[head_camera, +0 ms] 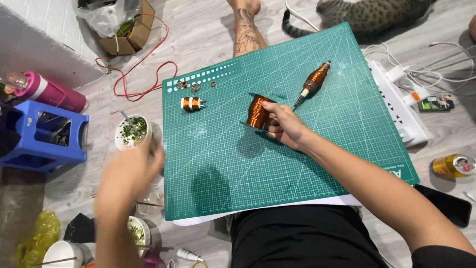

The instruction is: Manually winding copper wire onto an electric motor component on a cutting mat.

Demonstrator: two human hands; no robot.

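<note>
The right hand (283, 126) grips a spool of copper wire (258, 112) on the green cutting mat (277, 164). At nine o'clock, the blurred left hand (130, 173) reaches a white bowl (131, 133); its grip cannot be told.

A home floor used as a hobby workbench: a green cutting mat (277, 149), a cat (372, 15), food cups (131, 133), a power strip (401, 106).

light: bright, even, from above | shadows: soft dark patches on the mat (307, 149) under the right hand (285, 126) and near its front edge | glare: faint sheen on the can (453, 165) | blur: left hand (129, 173) smeared by motion, the rest sharp | distortion: mild wide-angle stretch at the edges
</note>
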